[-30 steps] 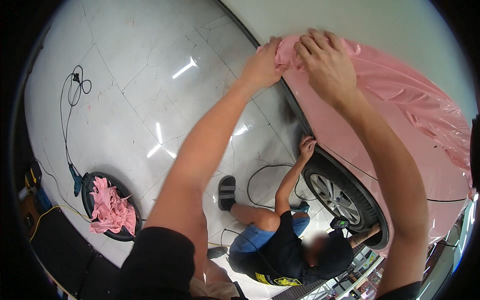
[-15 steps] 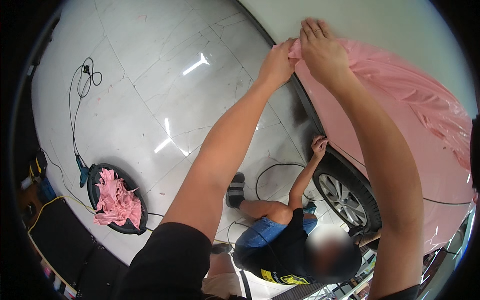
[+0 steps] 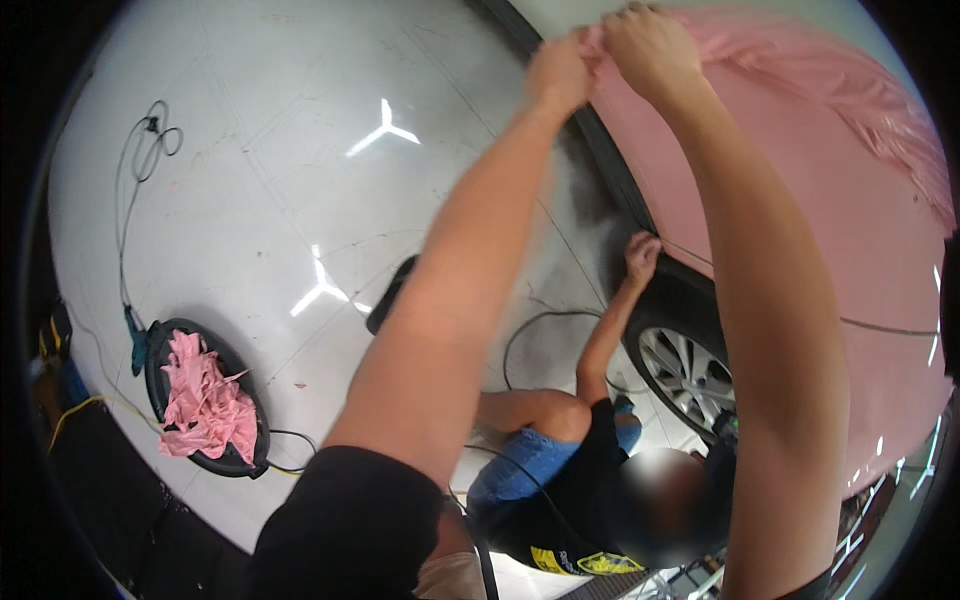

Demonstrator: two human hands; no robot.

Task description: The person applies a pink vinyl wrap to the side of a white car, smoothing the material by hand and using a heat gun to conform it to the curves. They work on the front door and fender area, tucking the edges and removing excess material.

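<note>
Pink film (image 3: 800, 75) lies loose and wrinkled along the top of a car's side. Below it the car body panel (image 3: 780, 180) is smooth pink; a pale strip shows beyond the folds. My left hand (image 3: 558, 75), slightly blurred, is closed on the film's near-left end, by the dark lower edge of the car. Right beside it, my right hand (image 3: 652, 52) has its fingers curled over the same bunched film. Its fingertips are partly hidden at the top of the picture.
A person (image 3: 560, 500) crouches below my arms, one hand (image 3: 642, 258) at the wheel arch above the wheel (image 3: 685, 370). A black tub (image 3: 262, 440) holds crumpled pink film (image 3: 210, 405). Cables (image 3: 122, 230) trail over the tiled floor (image 3: 240, 230). A dark shoe (image 3: 388, 297) shows beside my left forearm.
Both hands have moved farther up the picture with the film. My right hand's fingers, stretched on the pale panel before, are now curled. The view has shifted slightly. A dark shoe has moved outward.
</note>
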